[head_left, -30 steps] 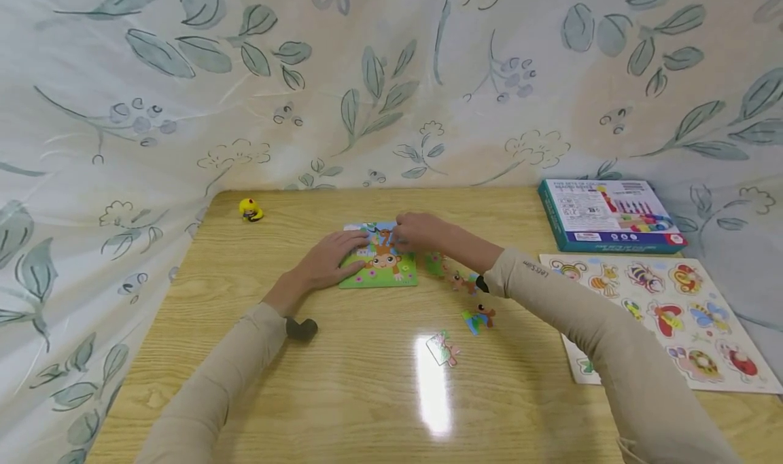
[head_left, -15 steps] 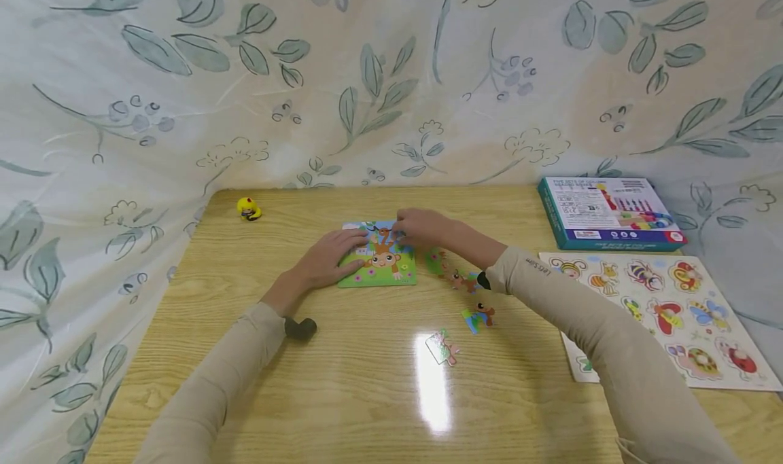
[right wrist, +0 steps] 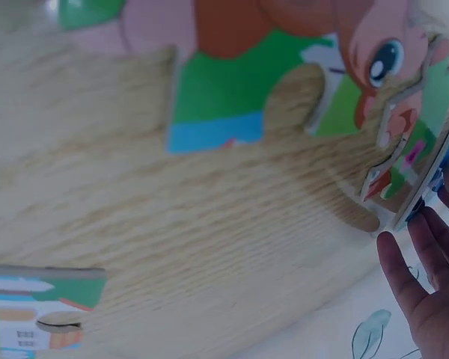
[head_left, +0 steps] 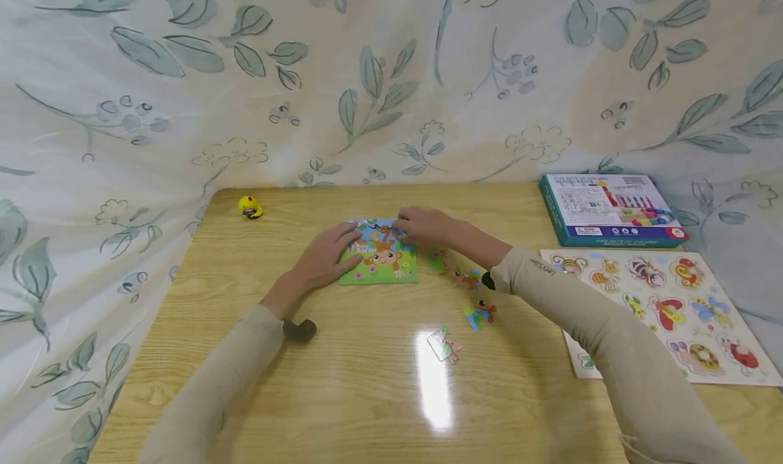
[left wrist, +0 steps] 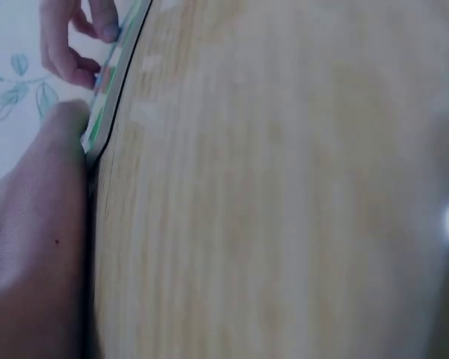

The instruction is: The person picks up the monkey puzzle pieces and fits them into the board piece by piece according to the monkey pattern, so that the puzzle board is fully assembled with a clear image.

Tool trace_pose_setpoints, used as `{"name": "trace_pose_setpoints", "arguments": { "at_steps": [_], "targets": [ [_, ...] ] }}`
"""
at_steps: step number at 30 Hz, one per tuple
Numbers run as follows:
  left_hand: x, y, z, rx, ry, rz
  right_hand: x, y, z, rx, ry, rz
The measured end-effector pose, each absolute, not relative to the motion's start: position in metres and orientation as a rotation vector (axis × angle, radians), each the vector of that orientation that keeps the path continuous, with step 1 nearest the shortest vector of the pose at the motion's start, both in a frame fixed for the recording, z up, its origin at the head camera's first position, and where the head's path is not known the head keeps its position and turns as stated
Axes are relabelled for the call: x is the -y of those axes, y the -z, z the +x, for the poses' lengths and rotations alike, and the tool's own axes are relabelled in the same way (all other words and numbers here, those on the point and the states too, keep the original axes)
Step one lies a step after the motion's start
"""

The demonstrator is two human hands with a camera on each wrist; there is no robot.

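Observation:
A monkey jigsaw puzzle [head_left: 380, 274] lies flat toward the back of the table. My left hand [head_left: 323, 255] rests on its left edge, fingers extended and thumb apart. At the upper right corner, my right hand [head_left: 431, 226] pinches a puzzle piece between its fingertips; the hand hides most of that piece. In the right wrist view, blue and dark print [right wrist: 437, 178] shows by the fingertips. Loose pieces lie right of the puzzle: a monkey piece [head_left: 480, 313], a paler piece [head_left: 443, 345], and others partly beneath the right wrist.
A small yellow toy [head_left: 249, 208] stands at the back left. On the right are a teal-edged box [head_left: 612, 209] and a board of insect pictures [head_left: 663, 311], partly under the right sleeve. A floral cloth [head_left: 391, 77] hangs behind the table.
My left hand has shifted slightly, with its fingers drawn a little back toward the puzzle's left edge. The right hand stays at the upper right corner; the loose pieces lie as before.

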State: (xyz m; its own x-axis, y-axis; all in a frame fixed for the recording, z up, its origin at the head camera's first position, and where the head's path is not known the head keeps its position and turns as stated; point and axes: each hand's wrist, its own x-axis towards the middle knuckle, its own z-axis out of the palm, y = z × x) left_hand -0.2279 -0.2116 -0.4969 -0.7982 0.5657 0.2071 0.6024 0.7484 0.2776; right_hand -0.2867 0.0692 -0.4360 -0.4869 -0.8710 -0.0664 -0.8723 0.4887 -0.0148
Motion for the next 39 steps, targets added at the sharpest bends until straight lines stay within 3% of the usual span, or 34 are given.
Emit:
{"name": "trace_pose_setpoints", "arguments": {
  "at_steps": [11, 17, 27, 39],
  "targets": [
    [0.226, 0.499, -0.213, 2.941, 0.516, -0.892, -0.078, 0.435, -0.286, -2.643, -0.049, -1.517],
    [0.222, 0.504, -0.214, 2.934, 0.495, -0.891, -0.127, 0.426, -0.290, -2.736, 0.212, -1.452],
    [0.224, 0.502, -0.204, 2.957, 0.516, -0.849, -0.234, 0.443, -0.229, -2.825, 0.297, -1.296],
    [0.223, 0.503, -0.205, 2.959, 0.501, -0.850, -0.263, 0.445, -0.196, -2.866, 0.312, -1.195]
  ]
}}
